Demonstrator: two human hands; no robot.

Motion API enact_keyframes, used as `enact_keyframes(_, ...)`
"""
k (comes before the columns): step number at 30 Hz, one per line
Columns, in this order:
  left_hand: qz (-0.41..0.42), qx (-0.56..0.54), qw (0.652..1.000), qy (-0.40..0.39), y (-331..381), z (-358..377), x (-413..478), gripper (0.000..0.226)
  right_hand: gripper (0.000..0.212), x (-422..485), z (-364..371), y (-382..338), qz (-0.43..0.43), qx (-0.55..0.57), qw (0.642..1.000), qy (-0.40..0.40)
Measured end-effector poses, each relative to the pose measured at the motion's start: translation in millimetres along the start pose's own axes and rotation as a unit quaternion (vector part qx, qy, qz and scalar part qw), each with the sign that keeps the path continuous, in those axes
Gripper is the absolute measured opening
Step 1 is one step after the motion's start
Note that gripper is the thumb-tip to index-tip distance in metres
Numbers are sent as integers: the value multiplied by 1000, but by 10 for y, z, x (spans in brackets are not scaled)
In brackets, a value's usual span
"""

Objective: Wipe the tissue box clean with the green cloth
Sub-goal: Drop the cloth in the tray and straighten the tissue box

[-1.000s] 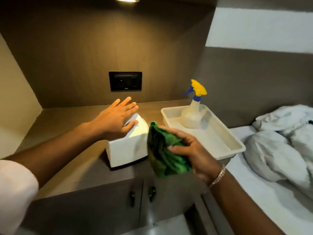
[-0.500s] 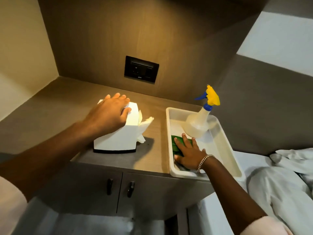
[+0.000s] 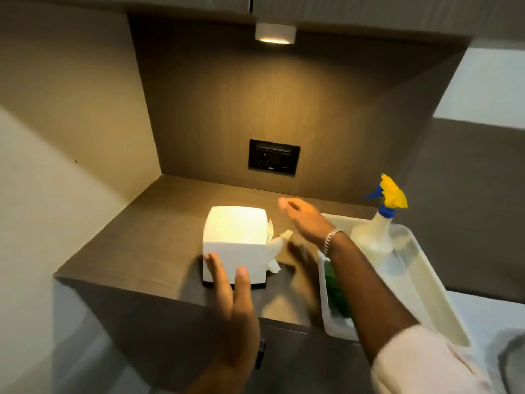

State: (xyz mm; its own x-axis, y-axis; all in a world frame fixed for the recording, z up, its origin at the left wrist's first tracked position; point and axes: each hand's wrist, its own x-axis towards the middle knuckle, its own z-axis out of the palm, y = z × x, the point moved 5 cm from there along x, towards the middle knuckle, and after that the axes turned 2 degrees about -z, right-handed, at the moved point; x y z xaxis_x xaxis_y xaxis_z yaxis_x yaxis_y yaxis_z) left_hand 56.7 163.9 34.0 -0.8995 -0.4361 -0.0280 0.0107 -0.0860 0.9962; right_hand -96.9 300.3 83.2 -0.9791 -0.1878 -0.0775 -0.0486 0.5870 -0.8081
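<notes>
A person's two bare hands work at a dark wood-grain bench [image 3: 159, 223] set in a lit alcove. The white tissue box [image 3: 235, 240] lies on its side near the front edge, its opening turned right, with tissues [image 3: 277, 245] spilling out of it. The left hand [image 3: 235, 305] reaches in from below, fingers spread and fingertips resting on the box's near face — a flat, steadying grip, not a pinch. The right hand [image 3: 304, 220] hovers open just right of the box, above the bench, holding nothing.

The green cloth [image 3: 335, 288] lies in the near end of a shallow white tray [image 3: 431, 291] at the right, partly hidden by the right forearm. A spray bottle [image 3: 377, 226] with a yellow and blue trigger head stands at the tray's far end.

With the cloth set down in the tray, the wiping looks finished or paused. The likely next move is to stand the box upright, which calls for both hands on its sides and care not to crush the loose tissues.

A small lamp [image 3: 275, 34] under the upper cabinet throws a warm pool of light on the box. A black socket plate [image 3: 273, 157] sits on the back wall — cabinet doors lie below.
</notes>
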Motion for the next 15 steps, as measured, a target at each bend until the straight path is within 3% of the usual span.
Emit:
enact_keyframes(2,-55,-53,997,-4,-96,111,-34,82,70,98,258,-121,38,92,994,-41)
enact_keyframes(4,-55,-66,996,-21,-98,150,23,86,88,92,368,-114,68,150,986,-40)
enact_keyframes(6,-55,-95,994,-26,-168,103,147,87,102,36,382,-56,68,172,983,-15)
enact_keyframes(9,-71,-199,978,0,-237,-73,412,67,111,-204,451,22,70,202,976,49)
enact_keyframes(12,-85,-159,982,-60,-214,-187,733,59,107,-586,737,14,54,247,967,40)
enact_keyframes(15,-98,-90,982,-132,-130,-186,970,66,115,-856,1046,-130,48,253,966,8)
